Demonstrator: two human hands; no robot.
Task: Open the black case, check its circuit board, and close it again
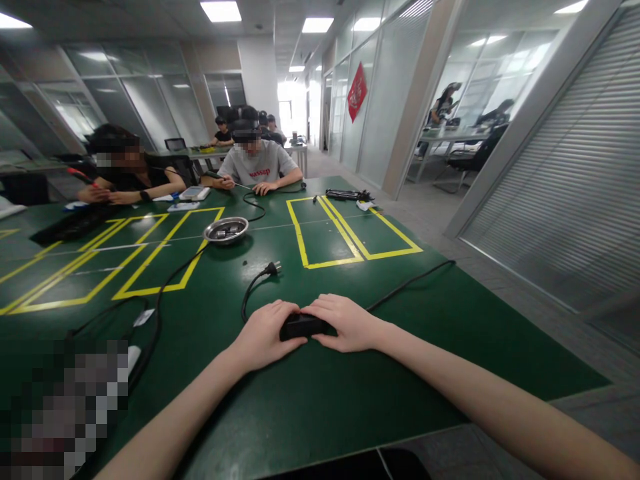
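Note:
Between my two hands lies a black power adapter (304, 325), low over the green tabletop. My left hand (267, 333) grips its left end, thumb along the near side and fingers over the far side. The right end is held the same way by my right hand (347, 323). A black cord with a plug (273, 269) curves out past my left hand, its metal pins pointing right. From behind my right hand another black cable (413, 283) runs off toward the table's right edge. Parts of the adapter are hidden under my fingers.
Yellow tape outlines (333, 265) mark the green table (425, 333). A metal bowl (226, 231) holds small metal parts. Across the table sit a person in a grey shirt (260, 167) and a person in black (135, 177). Dark parts (345, 195) lie at the far edge. A cable (159, 313) crosses the left.

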